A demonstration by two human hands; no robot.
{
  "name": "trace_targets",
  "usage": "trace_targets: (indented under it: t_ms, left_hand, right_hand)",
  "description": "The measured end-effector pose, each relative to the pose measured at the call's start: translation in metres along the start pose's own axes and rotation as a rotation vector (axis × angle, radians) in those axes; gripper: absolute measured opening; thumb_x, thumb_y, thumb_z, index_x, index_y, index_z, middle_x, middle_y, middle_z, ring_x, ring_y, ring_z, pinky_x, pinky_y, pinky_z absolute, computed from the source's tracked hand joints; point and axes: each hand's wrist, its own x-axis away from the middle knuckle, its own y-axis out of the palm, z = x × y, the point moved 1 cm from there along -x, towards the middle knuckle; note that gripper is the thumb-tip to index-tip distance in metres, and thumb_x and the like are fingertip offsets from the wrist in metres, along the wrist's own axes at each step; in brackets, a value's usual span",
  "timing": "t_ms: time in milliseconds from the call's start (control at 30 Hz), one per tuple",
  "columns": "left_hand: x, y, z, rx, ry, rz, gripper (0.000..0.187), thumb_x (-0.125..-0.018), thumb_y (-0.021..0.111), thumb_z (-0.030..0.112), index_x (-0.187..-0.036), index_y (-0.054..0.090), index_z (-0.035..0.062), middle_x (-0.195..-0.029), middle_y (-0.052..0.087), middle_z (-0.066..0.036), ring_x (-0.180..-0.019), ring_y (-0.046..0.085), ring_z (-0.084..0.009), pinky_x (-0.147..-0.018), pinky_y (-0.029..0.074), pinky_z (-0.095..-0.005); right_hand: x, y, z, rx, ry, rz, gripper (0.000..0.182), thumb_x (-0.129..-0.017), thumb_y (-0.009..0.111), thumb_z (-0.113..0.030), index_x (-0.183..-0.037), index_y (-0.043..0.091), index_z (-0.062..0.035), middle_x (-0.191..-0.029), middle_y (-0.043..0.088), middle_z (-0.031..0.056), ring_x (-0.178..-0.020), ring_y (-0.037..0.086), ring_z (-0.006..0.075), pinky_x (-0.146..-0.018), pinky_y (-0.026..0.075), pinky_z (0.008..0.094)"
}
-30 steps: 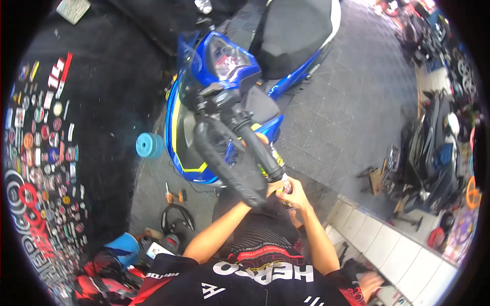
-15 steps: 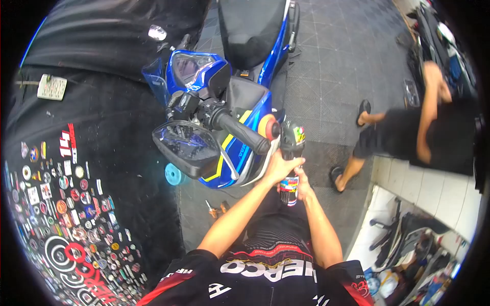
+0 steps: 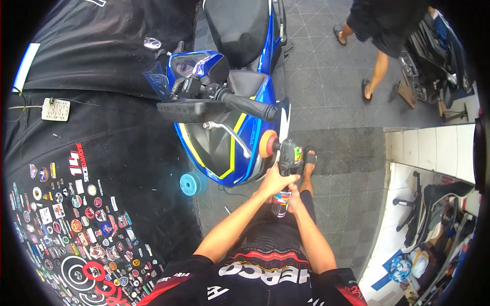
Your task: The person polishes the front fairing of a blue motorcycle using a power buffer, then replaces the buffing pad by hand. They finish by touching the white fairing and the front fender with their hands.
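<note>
Both my hands are wrapped around a black handheld polisher covered in bright stickers. My left hand closes round its body just below the head. Lower down, my right hand grips the sticker-covered handle. The orange-and-red polishing pad faces left, right at the blue side panel of a motor scooter. Above the pad juts the scooter's black handlebar grip, with a mirror to its left.
A light-blue spool-like object stands by the scooter's front. On the left, a black cover carries many stickers and a power strip. Another person is at the upper right, near dark parts. A white tiled ledge lies right.
My view has shifted, and the polisher pad sits lower along the blue panel, farther from the handlebar grip. Both hands keep their hold. The other person has moved away toward the top right.
</note>
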Motion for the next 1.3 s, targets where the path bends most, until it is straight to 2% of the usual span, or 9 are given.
trace_targets:
  t_ms: [200,400,467,567,733,800,900,1133,1300]
  left_hand:
    - [-0.045,-0.004,0.060,-0.011,-0.054,0.026,0.050,-0.077,0.081,0.035,-0.108,0.066,-0.0016,-0.099,0.069,-0.013,-0.088,0.065,-0.0204,-0.076,0.052,-0.0374]
    - [-0.028,0.005,0.015,-0.070,-0.034,0.040,0.059,-0.073,0.080,0.038,-0.117,0.066,0.0019,-0.100,0.074,-0.016,-0.093,0.072,-0.0250,-0.084,0.054,-0.0392]
    - [-0.015,0.012,0.004,-0.091,-0.173,0.029,0.048,-0.078,0.081,0.031,-0.110,0.067,-0.0009,-0.099,0.073,-0.015,-0.093,0.069,-0.0211,-0.086,0.053,-0.0379]
    - [-0.020,0.012,0.047,-0.078,-0.174,0.089,0.056,-0.077,0.081,0.038,-0.113,0.066,-0.0017,-0.101,0.072,-0.018,-0.093,0.069,-0.0254,-0.086,0.053,-0.0404]
    - [-0.102,0.009,0.071,0.168,-0.003,0.137,0.046,-0.079,0.078,0.038,-0.104,0.069,0.0000,-0.087,0.072,-0.010,-0.078,0.069,-0.0195,-0.072,0.054,-0.0372]
    - [-0.115,-0.005,0.133,-0.019,-0.015,0.210,0.040,-0.082,0.077,0.034,-0.102,0.068,0.0006,-0.085,0.070,-0.007,-0.074,0.066,-0.0172,-0.070,0.053,-0.0344]
    - [-0.143,-0.009,0.132,0.430,0.000,0.215,0.036,-0.083,0.075,0.033,-0.099,0.067,0.0015,-0.084,0.069,-0.007,-0.074,0.064,-0.0143,-0.069,0.051,-0.0322]
    - [-0.088,-0.004,0.130,-0.091,-0.123,0.160,0.052,-0.076,0.078,0.042,-0.108,0.070,0.0020,-0.095,0.074,-0.014,-0.088,0.070,-0.0213,-0.081,0.053,-0.0365]
    - [-0.046,0.020,0.025,-0.023,-0.089,0.111,0.060,-0.072,0.079,0.047,-0.114,0.070,0.0060,-0.101,0.074,-0.016,-0.095,0.071,-0.0281,-0.085,0.053,-0.0399]
  right_hand:
    - [-0.013,0.041,-0.077,-0.004,0.012,0.006,0.080,-0.086,0.048,-0.072,-0.109,0.062,0.0033,-0.084,0.070,0.0190,-0.074,0.071,0.0310,-0.070,0.060,0.0423]
    - [-0.001,0.031,-0.038,-0.171,0.081,0.009,0.076,-0.088,0.051,-0.067,-0.115,0.059,0.0031,-0.093,0.070,0.0221,-0.078,0.071,0.0363,-0.072,0.059,0.0482]
    - [0.007,0.013,-0.034,-0.167,0.192,-0.167,0.074,-0.087,0.056,-0.062,-0.117,0.059,0.0052,-0.094,0.070,0.0230,-0.081,0.071,0.0372,-0.076,0.059,0.0489]
    - [0.000,-0.001,-0.048,-0.099,0.231,-0.143,0.076,-0.086,0.056,-0.064,-0.114,0.059,0.0065,-0.093,0.070,0.0235,-0.082,0.072,0.0360,-0.078,0.060,0.0472]
    - [-0.027,0.057,-0.173,-0.045,0.234,-0.006,0.069,-0.088,0.055,-0.064,-0.103,0.062,0.0037,-0.079,0.069,0.0185,-0.066,0.070,0.0323,-0.066,0.061,0.0446]
    - [-0.042,0.074,-0.222,-0.002,0.309,-0.011,0.065,-0.088,0.057,-0.063,-0.096,0.064,0.0021,-0.077,0.069,0.0160,-0.062,0.070,0.0294,-0.061,0.061,0.0425]
    - [-0.063,0.088,-0.260,0.233,0.244,0.009,0.072,-0.087,0.057,-0.066,-0.092,0.064,0.0052,-0.073,0.068,0.0203,-0.058,0.069,0.0306,-0.056,0.060,0.0412]
    - [-0.029,0.074,-0.187,0.007,0.177,-0.089,0.074,-0.086,0.053,-0.070,-0.098,0.065,0.0020,-0.077,0.069,0.0161,-0.062,0.069,0.0292,-0.061,0.060,0.0424]
    - [-0.006,0.011,-0.077,-0.110,0.253,0.008,0.088,-0.081,0.044,-0.080,-0.099,0.066,0.0032,-0.081,0.070,0.0217,-0.070,0.071,0.0341,-0.069,0.060,0.0461]
